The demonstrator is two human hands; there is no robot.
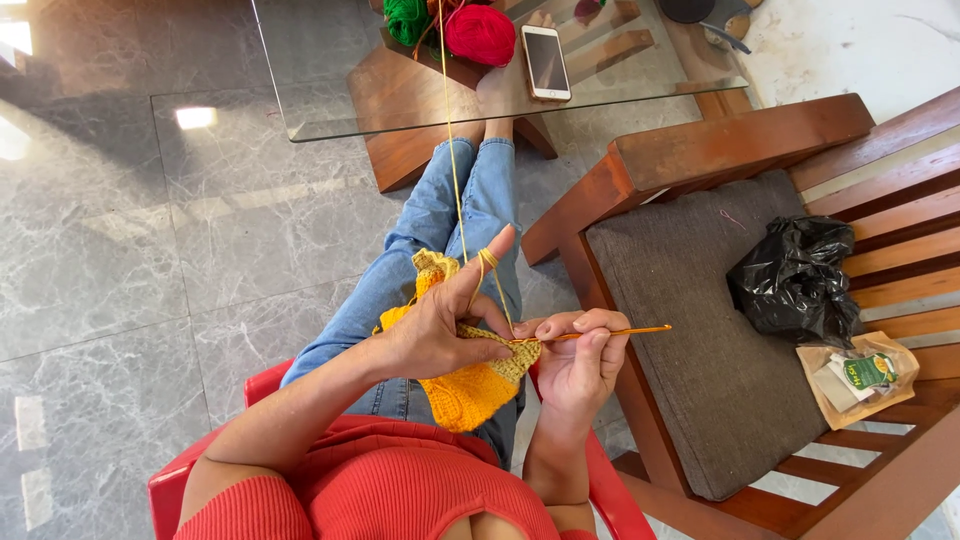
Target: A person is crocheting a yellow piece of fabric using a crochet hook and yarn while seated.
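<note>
Yellow crochet piece [470, 385] lying over the lap, pinched at its top edge by left hand [440, 335]: thumb and lower fingers closed on the fabric, index finger raised with yellow yarn [455, 170] looped round it. Right hand [580, 365] closed around an orange crochet hook [610, 332], tip at the fabric edge, probably inside a stitch. Yarn strand running up over the glass table [330, 110] edge to red yarn ball [480, 33], green one [406, 18] beside, phone [546, 62] near. Black bag [795, 280] on the wooden chair [690, 330] cushion's right edge.

Red ribbed knit top with short sleeves, blue jeans, bare forearms, bare feet
</note>
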